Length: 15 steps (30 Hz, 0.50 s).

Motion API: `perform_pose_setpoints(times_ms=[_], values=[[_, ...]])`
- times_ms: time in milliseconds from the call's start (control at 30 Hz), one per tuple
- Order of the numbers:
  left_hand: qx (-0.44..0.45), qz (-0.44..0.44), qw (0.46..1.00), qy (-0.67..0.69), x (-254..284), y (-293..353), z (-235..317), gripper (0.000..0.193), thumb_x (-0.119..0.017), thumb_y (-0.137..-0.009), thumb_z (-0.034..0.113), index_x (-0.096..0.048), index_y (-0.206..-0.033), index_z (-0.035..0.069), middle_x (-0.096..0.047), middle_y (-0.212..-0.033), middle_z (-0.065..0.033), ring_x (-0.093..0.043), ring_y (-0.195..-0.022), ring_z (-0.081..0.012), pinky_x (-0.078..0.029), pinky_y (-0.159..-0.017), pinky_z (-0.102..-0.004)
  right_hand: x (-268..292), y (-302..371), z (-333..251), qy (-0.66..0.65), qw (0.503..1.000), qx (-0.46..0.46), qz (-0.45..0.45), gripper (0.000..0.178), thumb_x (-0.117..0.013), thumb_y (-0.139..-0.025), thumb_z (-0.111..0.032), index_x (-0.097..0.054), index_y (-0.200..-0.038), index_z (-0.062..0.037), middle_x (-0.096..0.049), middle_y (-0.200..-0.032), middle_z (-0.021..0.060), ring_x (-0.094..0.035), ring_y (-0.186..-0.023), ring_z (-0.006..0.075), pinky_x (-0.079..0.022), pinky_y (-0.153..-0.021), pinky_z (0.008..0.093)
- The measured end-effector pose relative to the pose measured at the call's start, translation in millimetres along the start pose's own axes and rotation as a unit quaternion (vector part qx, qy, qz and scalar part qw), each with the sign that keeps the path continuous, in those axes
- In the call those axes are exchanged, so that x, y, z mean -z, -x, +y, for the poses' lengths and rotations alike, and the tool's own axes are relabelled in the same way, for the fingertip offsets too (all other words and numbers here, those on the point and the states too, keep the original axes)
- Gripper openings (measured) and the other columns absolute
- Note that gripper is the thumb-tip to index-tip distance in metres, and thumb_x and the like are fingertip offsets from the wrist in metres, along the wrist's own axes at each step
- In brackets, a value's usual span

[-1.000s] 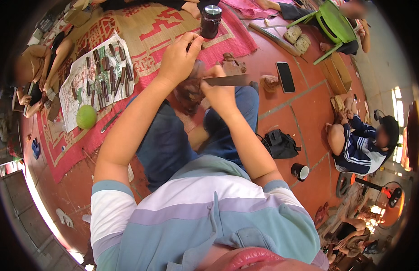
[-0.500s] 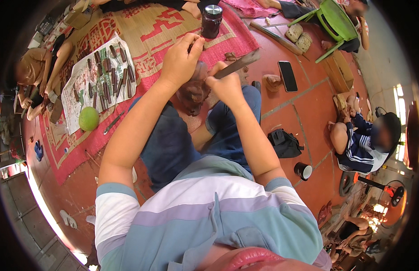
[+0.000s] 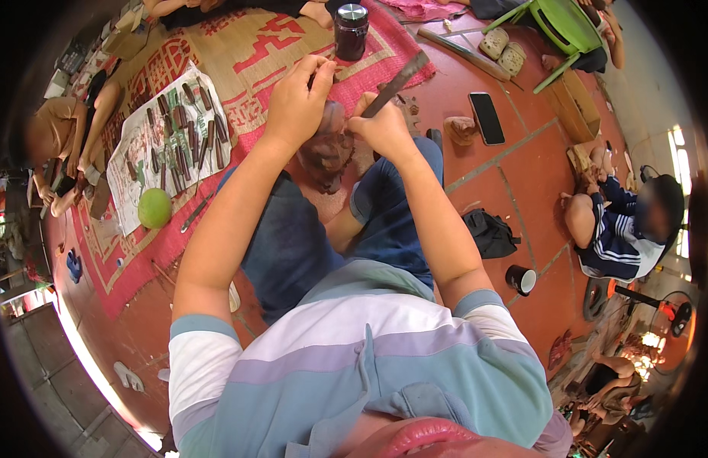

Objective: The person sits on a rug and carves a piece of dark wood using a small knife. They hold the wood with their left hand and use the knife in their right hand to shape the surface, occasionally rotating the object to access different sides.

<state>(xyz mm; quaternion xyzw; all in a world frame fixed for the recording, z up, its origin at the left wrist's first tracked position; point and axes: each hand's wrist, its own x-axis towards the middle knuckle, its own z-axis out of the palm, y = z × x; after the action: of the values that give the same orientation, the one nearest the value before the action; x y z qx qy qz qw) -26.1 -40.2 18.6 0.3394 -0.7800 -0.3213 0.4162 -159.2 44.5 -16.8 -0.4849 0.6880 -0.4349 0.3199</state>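
Note:
A reddish-brown carved wooden piece [image 3: 323,156] rests on the floor between my legs. My left hand [image 3: 296,103] is closed above its far left side, with something dark and thin showing at the fingers; I cannot make out what it is. My right hand [image 3: 383,128] grips a flat dark wooden bar [image 3: 399,82] just right of the carving, the bar slanting away to the far right. My hands partly cover the carving's upper part.
Several dark-handled carving tools [image 3: 190,137] lie on a paper sheet at left, beside a green round fruit [image 3: 154,208]. A dark jar [image 3: 351,34] stands ahead. At right are a phone [image 3: 487,118], a wooden lump [image 3: 461,130], a black bag [image 3: 489,234] and a cup [image 3: 520,280]. Other people sit around.
The wooden bar in my right hand has swung up to a steeper slant, its far end now farther away. My left hand stays near the same place over the carving.

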Motion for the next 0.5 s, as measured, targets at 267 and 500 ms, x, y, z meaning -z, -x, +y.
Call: perform_pose_setpoints(times_ms=[267, 500], values=[[0.027, -0.011, 0.999, -0.019, 3.0, -1.6, 0.3, 0.028, -0.05, -0.093, 0.031, -0.06, -0.097, 0.005, -0.064, -0.086, -0.0168, -0.061, -0.079, -0.0339, -0.046, -0.07, -0.0389, 1.1, -4.8, -4.8, -0.03, 0.998, -0.044, -0.015, 0.013, -0.069, -0.064, -0.01, -0.062, -0.072, -0.0028, -0.063, -0.067, 0.0078, -0.061, -0.063, 0.0177, -0.048, -0.061, 0.0307], [0.018, -0.012, 1.0, -0.013, -1.1, -1.4, -3.3, 0.028, -0.05, -0.093, 0.031, -0.06, -0.098, 0.005, -0.064, -0.085, -0.0156, -0.062, -0.078, -0.0322, -0.047, -0.069, -0.038, 0.4, -29.2, 12.1, -0.005, 0.994, -0.088, -0.063, 0.015, -0.072, -0.061, -0.015, -0.066, -0.072, -0.0074, -0.067, -0.072, 0.0097, -0.065, -0.071, 0.0253, -0.05, -0.068, 0.0351]])
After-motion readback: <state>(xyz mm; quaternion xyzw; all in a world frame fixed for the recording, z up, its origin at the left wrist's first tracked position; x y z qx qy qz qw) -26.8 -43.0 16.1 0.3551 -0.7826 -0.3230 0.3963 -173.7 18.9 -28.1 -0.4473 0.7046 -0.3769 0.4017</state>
